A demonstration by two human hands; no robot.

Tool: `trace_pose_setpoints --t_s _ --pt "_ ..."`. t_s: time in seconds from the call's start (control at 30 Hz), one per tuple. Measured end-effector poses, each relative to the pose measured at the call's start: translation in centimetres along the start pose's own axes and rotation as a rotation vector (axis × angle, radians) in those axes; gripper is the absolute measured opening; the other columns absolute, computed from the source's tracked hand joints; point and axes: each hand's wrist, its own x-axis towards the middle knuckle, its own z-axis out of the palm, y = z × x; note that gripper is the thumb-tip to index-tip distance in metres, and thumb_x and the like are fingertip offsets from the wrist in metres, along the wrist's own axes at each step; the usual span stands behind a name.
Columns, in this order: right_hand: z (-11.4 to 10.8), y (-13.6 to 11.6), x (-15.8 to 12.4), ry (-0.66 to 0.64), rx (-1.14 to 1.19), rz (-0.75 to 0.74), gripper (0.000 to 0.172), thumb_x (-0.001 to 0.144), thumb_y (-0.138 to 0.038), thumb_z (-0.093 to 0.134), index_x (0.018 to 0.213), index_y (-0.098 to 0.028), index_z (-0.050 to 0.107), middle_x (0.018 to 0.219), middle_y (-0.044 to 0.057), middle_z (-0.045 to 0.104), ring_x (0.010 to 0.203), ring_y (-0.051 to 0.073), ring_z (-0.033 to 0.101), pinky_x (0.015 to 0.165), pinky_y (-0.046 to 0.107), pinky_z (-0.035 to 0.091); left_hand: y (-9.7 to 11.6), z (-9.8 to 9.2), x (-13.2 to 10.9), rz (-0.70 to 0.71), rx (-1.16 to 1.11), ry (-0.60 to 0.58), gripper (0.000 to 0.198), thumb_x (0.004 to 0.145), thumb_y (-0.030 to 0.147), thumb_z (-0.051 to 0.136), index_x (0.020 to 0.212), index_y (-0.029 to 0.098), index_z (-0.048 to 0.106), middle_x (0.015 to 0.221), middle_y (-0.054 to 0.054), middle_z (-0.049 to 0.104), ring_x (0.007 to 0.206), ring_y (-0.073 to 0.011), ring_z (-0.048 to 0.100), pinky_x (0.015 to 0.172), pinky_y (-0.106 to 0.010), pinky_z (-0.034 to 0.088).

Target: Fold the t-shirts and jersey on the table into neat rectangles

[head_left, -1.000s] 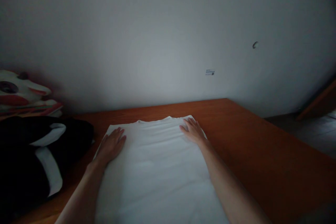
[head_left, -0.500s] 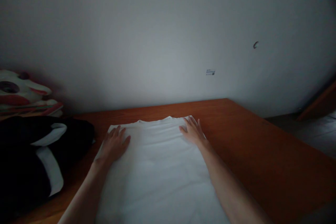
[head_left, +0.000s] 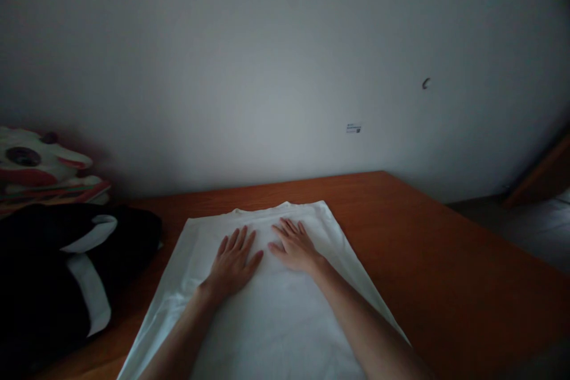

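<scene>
A white cloth garment, which looks like a shirt (head_left: 276, 309), lies spread on the wooden table (head_left: 445, 273). Its far edge has a shallow dip like a neckline, and its near end runs out of the picture. My left hand (head_left: 234, 261) rests palm down on the fabric, left of the middle, with fingers spread. Close beside it, my right hand (head_left: 294, 244) lies flat on the cloth too, fingers stretched toward the far edge. Neither hand grips anything. Faint creases run across the fabric near the hands.
To the left is a black cloth item with white bands (head_left: 89, 291). Behind it sits a white and red plush toy (head_left: 44, 160). A pale wall (head_left: 267, 71) rises behind the table, bearing a small label (head_left: 354, 129) and a hook-like mark (head_left: 426, 83).
Both hands have moved inward from the garment's side edges toward its middle and a little nearer to me. The side edges now show uncovered, and the cloth looks smoother.
</scene>
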Motion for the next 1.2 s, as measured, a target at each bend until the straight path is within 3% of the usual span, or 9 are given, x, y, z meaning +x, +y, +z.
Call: trace_pose_setpoints --t_s 0.2,0.5,0.67,0.8,0.9,1.03,1.2 --pt "0.0 0.4 0.1 -0.007 0.006 -0.001 0.069 0.098 -0.062 0.042 0.152 -0.019 0.041 0.163 0.017 0.027 0.153 0.03 0.019 0.122 0.056 0.012 0.1 -0.5 0.2 -0.011 0.005 -0.031 0.069 0.097 0.061 0.033 0.153 0.021 0.04 0.161 -0.015 0.034 0.149 -0.0343 0.03 0.119 -0.056 0.027" --pt "0.1 0.5 -0.1 -0.027 0.024 -0.027 0.074 0.096 -0.069 0.04 0.153 -0.022 0.039 0.164 0.015 0.026 0.154 0.029 0.015 0.123 0.055 0.01 -0.1 0.0 0.1 0.012 -0.036 0.026 0.066 0.096 0.057 0.038 0.15 0.02 0.045 0.159 -0.016 0.038 0.148 -0.0348 0.032 0.118 -0.058 0.027" --pt "0.3 0.4 0.0 0.008 0.021 -0.012 0.076 0.097 -0.065 0.041 0.154 -0.015 0.037 0.164 0.019 0.025 0.154 0.03 0.016 0.123 0.054 0.011 0.1 -0.7 0.2 -0.02 -0.076 0.036 0.073 0.094 0.058 0.041 0.151 0.012 0.041 0.159 -0.019 0.036 0.148 -0.037 0.032 0.118 -0.058 0.03" --pt "-0.1 -0.1 -0.2 0.08 -0.018 -0.038 0.066 0.099 -0.055 0.045 0.147 -0.01 0.045 0.159 0.021 0.034 0.15 0.032 0.027 0.122 0.055 0.015 0.3 -1.3 0.3 0.091 -0.094 0.116 0.05 0.094 0.047 0.048 0.131 0.017 0.062 0.147 -0.017 0.056 0.136 -0.0337 0.051 0.117 -0.056 0.035" --pt "-0.7 -0.6 -0.3 0.144 -0.043 -0.111 0.046 0.098 -0.042 0.051 0.133 -0.014 0.059 0.146 0.017 0.054 0.137 0.029 0.047 0.119 0.047 0.026 0.5 -1.5 0.4 0.174 -0.13 0.156 0.04 0.093 0.038 0.048 0.124 0.02 0.067 0.133 -0.015 0.067 0.123 -0.0298 0.062 0.112 -0.052 0.043" --pt "-1.0 -0.9 -0.3 0.145 -0.043 -0.162 0.025 0.097 -0.033 0.055 0.112 -0.02 0.069 0.122 0.009 0.069 0.117 0.023 0.061 0.105 0.034 0.042 0.6 -1.7 0.4 0.172 -0.173 0.157 0.04 0.094 0.037 0.048 0.126 0.021 0.066 0.129 -0.014 0.068 0.12 -0.0283 0.063 0.105 -0.047 0.05" --pt "-0.8 -0.8 -0.3 0.157 -0.044 -0.158 0.023 0.097 -0.032 0.055 0.11 -0.021 0.07 0.122 0.008 0.069 0.115 0.022 0.061 0.103 0.033 0.044 0.6 -1.7 0.3 0.171 -0.151 0.119 0.042 0.096 0.038 0.045 0.129 0.019 0.064 0.132 -0.014 0.066 0.123 -0.0292 0.061 0.107 -0.048 0.048"
